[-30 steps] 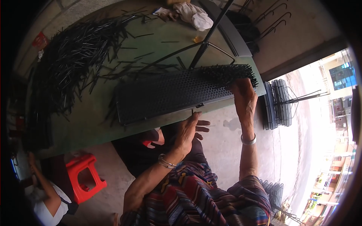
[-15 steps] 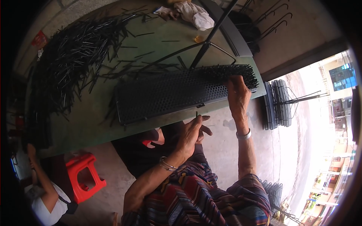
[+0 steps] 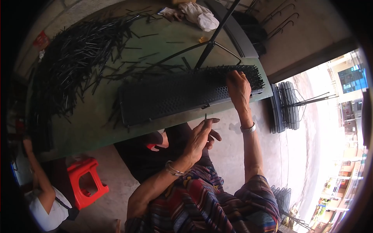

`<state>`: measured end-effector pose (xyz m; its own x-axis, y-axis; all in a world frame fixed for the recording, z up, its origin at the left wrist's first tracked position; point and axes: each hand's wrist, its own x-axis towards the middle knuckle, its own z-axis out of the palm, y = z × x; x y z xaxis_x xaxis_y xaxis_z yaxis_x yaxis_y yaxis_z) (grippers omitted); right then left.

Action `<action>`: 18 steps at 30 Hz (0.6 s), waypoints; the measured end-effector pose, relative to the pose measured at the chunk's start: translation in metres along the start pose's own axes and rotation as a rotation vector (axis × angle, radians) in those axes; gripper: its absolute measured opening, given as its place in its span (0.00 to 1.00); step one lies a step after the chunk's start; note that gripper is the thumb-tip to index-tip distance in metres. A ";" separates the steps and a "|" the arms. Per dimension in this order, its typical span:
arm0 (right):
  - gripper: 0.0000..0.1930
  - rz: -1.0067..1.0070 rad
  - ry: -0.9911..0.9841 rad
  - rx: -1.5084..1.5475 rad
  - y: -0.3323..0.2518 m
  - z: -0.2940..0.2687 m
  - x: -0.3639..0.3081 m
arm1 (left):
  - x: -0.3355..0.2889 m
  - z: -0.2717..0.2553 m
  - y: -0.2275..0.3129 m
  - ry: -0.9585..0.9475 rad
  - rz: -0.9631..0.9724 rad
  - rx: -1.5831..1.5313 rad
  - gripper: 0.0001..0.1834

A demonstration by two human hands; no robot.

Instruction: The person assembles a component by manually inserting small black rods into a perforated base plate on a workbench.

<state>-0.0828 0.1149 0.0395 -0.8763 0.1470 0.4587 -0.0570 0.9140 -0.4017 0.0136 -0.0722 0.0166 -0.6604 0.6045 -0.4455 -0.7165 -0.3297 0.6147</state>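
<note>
A long black perforated tray (image 3: 155,101) lies along the near edge of the green table. Thin black sticks (image 3: 252,75) stand upright, tightly packed, in the holes of its right end. Over the edge of that packed part is my right hand (image 3: 239,89), its fingers pinched together and pointing down at the holes; what is between them is hidden. My left hand (image 3: 198,141) hovers just in front of the table edge. Between its thumb and forefinger it pinches a short thin black stick (image 3: 205,116), while the other fingers stay loosely bent.
A big heap of black sticks (image 3: 81,50) covers the left of the green table (image 3: 97,134). Behind the tray stands a black metal frame (image 3: 208,48); a white cloth (image 3: 200,15) lies farther back. A red stool (image 3: 87,182) and another person's arm (image 3: 39,167) are at left. Wire racks (image 3: 287,106) stand at right.
My right hand has shifted a little left and up along the packed sticks. My left hand stays nearly in place, with the stick still pinched.
</note>
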 end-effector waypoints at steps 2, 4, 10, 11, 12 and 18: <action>0.05 0.001 -0.014 -0.055 0.004 0.006 -0.001 | -0.003 0.008 0.003 0.014 -0.022 0.030 0.22; 0.05 -0.008 -0.027 -0.076 0.001 0.008 -0.005 | -0.004 0.008 0.004 0.003 -0.021 0.019 0.22; 0.09 -0.008 0.106 -0.075 0.009 0.009 -0.018 | -0.001 0.003 -0.003 -0.030 0.063 0.044 0.20; 0.08 -0.039 0.119 -0.096 0.011 0.010 -0.019 | -0.002 0.003 -0.003 -0.021 0.048 0.041 0.19; 0.08 -0.069 0.131 -0.117 0.008 0.008 -0.019 | -0.002 0.002 -0.004 -0.022 0.046 0.043 0.19; 0.13 0.099 -0.144 0.136 -0.019 -0.031 -0.034 | 0.004 0.003 -0.004 -0.008 0.123 0.138 0.18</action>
<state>-0.0372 0.1038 0.0559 -0.9395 0.1695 0.2976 -0.0223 0.8369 -0.5468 0.0148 -0.0659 0.0142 -0.7393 0.5713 -0.3566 -0.5922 -0.2994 0.7481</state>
